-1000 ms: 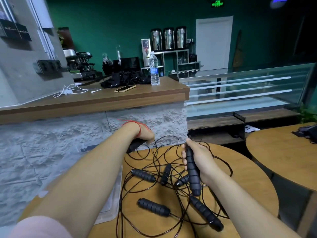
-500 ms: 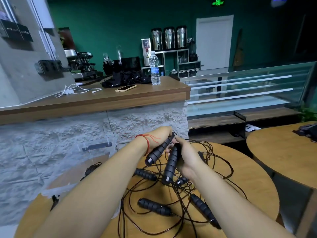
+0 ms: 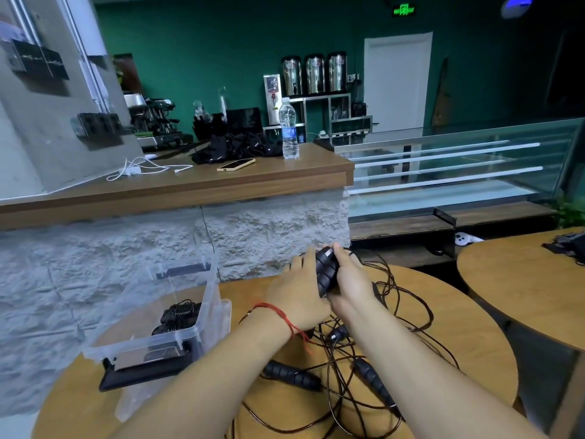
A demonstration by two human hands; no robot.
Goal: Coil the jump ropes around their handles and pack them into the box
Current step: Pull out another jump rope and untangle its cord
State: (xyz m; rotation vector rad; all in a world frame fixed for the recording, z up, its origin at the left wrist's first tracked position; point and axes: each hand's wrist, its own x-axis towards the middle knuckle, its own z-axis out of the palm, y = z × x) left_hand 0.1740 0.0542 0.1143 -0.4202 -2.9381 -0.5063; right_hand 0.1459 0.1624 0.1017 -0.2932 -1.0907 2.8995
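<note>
This is a café or coffee shop. A long counter [image 3: 196, 185] with a wooden top and a rough white stone front crosses the middle of the frame. At upper left behind it stands an espresso machine [image 3: 155, 120], and at upper centre three steel drink urns [image 3: 315, 74] sit on a metal rack. A glass display case [image 3: 459, 163] fills the right. Round wooden tables [image 3: 522, 280] stand at lower right, and a green exit sign [image 3: 403, 10] glows at the top.

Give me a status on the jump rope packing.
Done: at least one coiled rope lies in the clear box. In hand: the left hand and right hand hold a pair of handles together above the table, cord not yet wound. Left: at least two loose handles and the tangled cords lie on the table.
</note>
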